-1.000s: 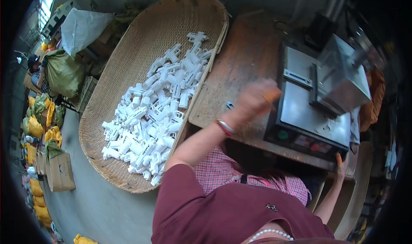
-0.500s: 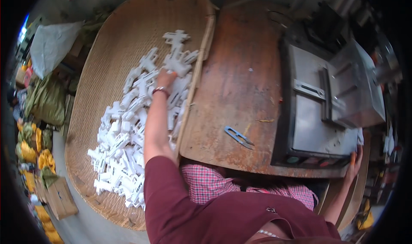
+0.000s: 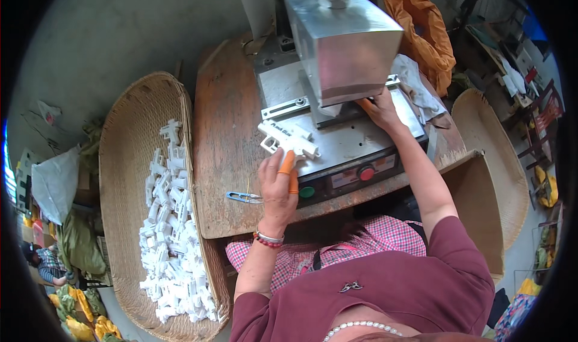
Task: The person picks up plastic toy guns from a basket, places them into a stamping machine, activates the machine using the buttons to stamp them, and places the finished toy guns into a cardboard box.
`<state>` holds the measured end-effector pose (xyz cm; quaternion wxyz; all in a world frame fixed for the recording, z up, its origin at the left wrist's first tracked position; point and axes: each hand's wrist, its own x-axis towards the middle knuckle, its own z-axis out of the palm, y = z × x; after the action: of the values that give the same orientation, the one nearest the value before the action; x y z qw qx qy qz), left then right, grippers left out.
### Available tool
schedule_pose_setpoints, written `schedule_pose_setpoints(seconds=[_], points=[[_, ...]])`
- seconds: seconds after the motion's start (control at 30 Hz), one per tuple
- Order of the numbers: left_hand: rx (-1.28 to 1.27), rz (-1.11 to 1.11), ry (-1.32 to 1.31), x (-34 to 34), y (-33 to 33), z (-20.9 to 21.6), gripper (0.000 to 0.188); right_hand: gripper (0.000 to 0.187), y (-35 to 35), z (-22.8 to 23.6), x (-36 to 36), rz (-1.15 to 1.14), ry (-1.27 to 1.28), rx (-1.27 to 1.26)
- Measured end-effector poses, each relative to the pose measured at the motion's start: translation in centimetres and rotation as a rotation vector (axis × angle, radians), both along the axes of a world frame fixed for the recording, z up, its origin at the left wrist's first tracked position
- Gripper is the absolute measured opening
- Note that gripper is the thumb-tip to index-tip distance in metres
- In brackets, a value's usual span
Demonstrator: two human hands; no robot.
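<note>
Now the left hand [image 3: 278, 185], back from the basket [image 3: 123, 161] of white parts [image 3: 168, 221], gripped a white plastic piece [image 3: 288, 138] on the machine plate [image 3: 349, 140]; the right hand [image 3: 380, 106] pinched something under the press block [image 3: 343, 38].

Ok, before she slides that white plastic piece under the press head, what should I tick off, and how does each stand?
1. Left hand grips the white plastic piece: ok.
2. Piece lies flat on the metal plate: ok.
3. Piece seated under the press head: not ok, it sits in front of it.
4. Right hand clear of the press head: not ok, its fingers reach just beneath it.
5. Small snips out of the way on the wooden table: ok.
6. Machine switched on: cannot tell.
</note>
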<state>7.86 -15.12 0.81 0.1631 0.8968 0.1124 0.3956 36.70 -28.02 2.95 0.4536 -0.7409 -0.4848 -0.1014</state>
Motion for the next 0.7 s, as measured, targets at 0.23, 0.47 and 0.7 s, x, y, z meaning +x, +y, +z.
schedule_pose_setpoints(seconds=[0.23, 0.47, 0.7], points=[[0.061, -0.104, -0.083, 6.7, -0.1, 2.3, 0.043, 0.011, -8.0, 4.6, -0.6, -0.381, -0.1, 0.358], [0.015, -0.02, 0.024, 10.7, -0.5, 1.8, 0.046, 0.056, -4.4, 2.1, 3.9, -0.243, -0.22, 0.097], [0.001, 0.004, -0.03, 9.5, -0.7, 2.6, 0.047, 0.058, 4.7, 1.8, 12.8, -0.265, -0.083, -0.601]])
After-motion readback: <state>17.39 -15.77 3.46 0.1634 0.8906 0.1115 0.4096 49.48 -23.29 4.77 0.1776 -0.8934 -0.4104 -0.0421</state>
